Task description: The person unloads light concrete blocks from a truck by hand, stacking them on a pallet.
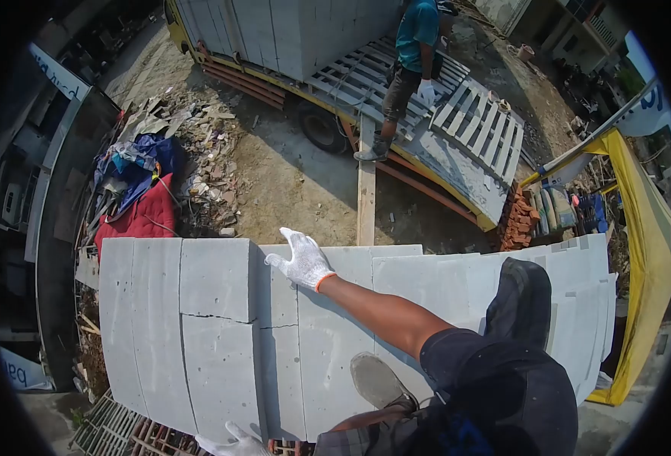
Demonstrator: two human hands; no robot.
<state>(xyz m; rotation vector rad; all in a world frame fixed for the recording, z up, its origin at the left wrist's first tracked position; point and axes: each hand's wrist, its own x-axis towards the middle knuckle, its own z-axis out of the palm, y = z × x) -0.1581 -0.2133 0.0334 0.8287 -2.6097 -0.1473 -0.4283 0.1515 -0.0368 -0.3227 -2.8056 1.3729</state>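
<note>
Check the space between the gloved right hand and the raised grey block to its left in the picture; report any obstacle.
Nothing visible stands between the right hand and the raised grey block; only a strip of lower, shaded block shows below that gap.

We look down on a dirt yard (271,190) in hard sunlight, sharp shadows (339,178) falling across it. A flatbed truck (322,127) stands beyond, a slatted pallet (478,121) on its bed (464,167). To our left lie rubble (210,152) and a red quilted mat (139,216); to our right, stacked bricks (519,220) sit near a yellow tarpaulin (645,243).
</note>
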